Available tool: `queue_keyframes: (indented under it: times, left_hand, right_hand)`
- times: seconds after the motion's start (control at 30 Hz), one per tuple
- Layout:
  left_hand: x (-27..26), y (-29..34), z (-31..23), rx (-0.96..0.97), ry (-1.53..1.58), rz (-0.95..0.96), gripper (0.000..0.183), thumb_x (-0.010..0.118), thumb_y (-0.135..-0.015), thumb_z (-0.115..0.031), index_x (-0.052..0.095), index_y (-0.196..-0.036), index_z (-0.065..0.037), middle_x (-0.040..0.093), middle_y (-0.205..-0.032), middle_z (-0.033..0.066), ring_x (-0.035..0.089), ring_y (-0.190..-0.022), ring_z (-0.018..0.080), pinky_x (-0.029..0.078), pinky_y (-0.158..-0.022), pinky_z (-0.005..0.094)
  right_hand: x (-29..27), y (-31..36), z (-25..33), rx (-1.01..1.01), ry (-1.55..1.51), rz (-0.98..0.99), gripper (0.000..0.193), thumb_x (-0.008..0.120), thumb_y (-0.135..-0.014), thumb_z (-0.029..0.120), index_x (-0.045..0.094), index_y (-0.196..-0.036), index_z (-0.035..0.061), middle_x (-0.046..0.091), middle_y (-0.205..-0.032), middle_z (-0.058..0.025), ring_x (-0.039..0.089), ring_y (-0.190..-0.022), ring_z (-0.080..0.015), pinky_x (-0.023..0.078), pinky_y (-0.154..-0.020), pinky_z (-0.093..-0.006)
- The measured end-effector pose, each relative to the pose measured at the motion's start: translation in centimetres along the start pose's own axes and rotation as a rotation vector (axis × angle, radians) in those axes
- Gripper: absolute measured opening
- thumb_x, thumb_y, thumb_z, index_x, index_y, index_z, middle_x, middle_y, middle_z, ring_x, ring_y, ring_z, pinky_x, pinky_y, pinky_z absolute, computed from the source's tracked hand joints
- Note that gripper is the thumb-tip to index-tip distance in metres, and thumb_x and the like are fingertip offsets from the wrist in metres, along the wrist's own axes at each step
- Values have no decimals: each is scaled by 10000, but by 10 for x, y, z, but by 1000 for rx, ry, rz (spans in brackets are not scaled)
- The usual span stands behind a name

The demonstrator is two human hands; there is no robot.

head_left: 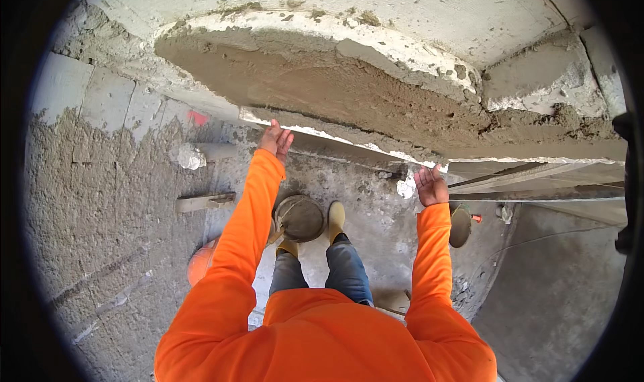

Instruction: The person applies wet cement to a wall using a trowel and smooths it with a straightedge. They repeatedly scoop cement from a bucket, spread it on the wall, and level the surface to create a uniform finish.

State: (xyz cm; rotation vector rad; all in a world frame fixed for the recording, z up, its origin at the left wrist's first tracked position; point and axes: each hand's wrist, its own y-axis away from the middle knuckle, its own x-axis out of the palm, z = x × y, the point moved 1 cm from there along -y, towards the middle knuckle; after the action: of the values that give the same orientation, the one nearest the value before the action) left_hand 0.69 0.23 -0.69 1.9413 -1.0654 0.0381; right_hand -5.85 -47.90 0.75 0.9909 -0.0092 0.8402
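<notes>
A long, narrow, mortar-caked board (pixel 349 135) lies along the near edge of a ledge of wet grey mortar (pixel 322 80). My left hand (pixel 276 141) is closed on the board near its left end, with the fingers bent up at its lower edge. At the right end, my right hand (pixel 431 184) has its palm turned up and its fingers curled against the board's edge. Both arms reach forward at full stretch in orange sleeves. Part of each grip is hidden by the hand itself.
Below me, a bucket of mortar (pixel 302 219) stands by my boots. Another round container (pixel 460 227) is at the right, under wooden planks (pixel 530 175). Rough plastered wall (pixel 121 207) rises at the left, with a pipe stub (pixel 218 152) and wood piece (pixel 198 203) near it. An orange rounded object (pixel 201 262) sits low left.
</notes>
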Motion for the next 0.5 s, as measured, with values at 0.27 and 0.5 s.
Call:
queue_keyframes:
  times: [0.27, 0.5]
  left_hand:
    - [-24, 32, 53, -198, 145, 45, 510, 706, -907, -408, 509, -1288, -133, 565, -1155, 49, 583, -1062, 178, 547, -914, 345]
    - [-140, 42, 109, -292, -157, 58, 623, 477, -1013, -504, 323, -1528, -188, 466, -1492, 57, 496, -1312, 211, 441, -1027, 437]
  right_hand:
    - [4, 96, 27, -269, 84, -41, 345, 599, -991, 354, 515, -1147, 58, 621, -962, -95, 620, -901, -248, 549, -864, -429]
    - [51, 179, 9, -691, 304, -97, 255, 612, -995, 278, 473, -1019, 66, 609, -907, -68, 647, -801, -180, 551, -773, -321]
